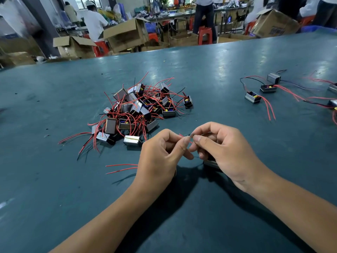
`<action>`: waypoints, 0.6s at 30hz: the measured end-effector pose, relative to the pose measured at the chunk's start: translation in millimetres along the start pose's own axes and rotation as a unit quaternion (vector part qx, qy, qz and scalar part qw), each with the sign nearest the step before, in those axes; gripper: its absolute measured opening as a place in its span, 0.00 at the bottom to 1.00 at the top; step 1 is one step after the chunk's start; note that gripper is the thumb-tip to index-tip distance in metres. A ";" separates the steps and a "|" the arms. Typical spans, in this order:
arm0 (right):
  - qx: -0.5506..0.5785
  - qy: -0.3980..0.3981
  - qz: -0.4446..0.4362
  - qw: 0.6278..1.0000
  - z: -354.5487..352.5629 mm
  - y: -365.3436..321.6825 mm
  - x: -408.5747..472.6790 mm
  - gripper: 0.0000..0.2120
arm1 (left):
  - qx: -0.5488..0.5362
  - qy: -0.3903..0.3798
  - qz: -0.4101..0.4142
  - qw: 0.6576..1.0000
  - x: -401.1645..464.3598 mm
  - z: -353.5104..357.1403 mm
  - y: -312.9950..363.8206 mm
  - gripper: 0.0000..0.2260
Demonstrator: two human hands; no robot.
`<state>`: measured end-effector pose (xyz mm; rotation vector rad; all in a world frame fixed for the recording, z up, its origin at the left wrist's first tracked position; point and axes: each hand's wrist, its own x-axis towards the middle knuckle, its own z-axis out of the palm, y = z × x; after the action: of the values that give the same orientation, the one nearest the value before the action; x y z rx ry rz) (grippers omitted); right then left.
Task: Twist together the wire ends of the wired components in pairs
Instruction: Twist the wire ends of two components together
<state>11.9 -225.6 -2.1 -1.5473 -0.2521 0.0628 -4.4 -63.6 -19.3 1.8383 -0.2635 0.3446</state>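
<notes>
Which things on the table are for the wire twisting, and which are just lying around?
For the job:
- left hand and right hand, pinching the wire ends
- pile of wired components
- wired components laid out at right

Just lying about:
- cardboard boxes
- red stools

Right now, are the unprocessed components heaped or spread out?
Heaped: the wired components lie tangled in one pile on the green table, red leads sticking outward.
</notes>
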 end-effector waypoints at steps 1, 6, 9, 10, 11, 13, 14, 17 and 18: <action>0.001 -0.001 0.000 1.000 0.2 0.1 -0.1 0.04 | -0.011 0.000 -0.005 1.000 -0.3 0.2 -0.3 0.08; 0.008 -0.004 0.000 1.000 1.7 0.2 -0.6 0.04 | -0.030 0.004 -0.009 0.999 0.6 -0.1 -2.3 0.07; 0.010 -0.001 -0.003 1.000 1.4 0.3 -0.5 0.04 | -0.037 0.002 -0.015 0.999 0.7 0.4 -1.1 0.06; 0.010 -0.001 -0.004 1.000 1.1 0.5 -0.5 0.04 | -0.035 0.002 -0.015 0.999 0.4 0.5 -0.6 0.04; 0.008 -0.002 -0.004 1.000 1.0 0.7 -0.5 0.04 | -0.035 0.002 -0.013 0.999 -0.4 0.5 -0.1 0.04; 0.004 -0.005 -0.005 1.000 1.5 1.0 -0.6 0.05 | -0.040 0.001 -0.007 0.999 -2.0 0.3 0.9 0.05; 0.002 -0.006 -0.005 1.000 1.7 1.1 -0.7 0.05 | -0.042 0.000 -0.004 0.999 -2.5 0.2 1.4 0.06; -0.001 -0.008 -0.005 1.000 1.8 1.8 -0.6 0.05 | -0.044 0.000 0.005 0.999 -2.8 1.4 1.7 0.06; 0.001 -0.007 -0.005 1.000 1.8 2.0 -0.5 0.05 | -0.047 0.000 0.005 0.999 -2.8 1.8 1.7 0.05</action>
<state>11.3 -223.9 -4.2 -1.5445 -0.2707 0.0673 -7.4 -65.8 -19.4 1.7446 -0.2842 0.3342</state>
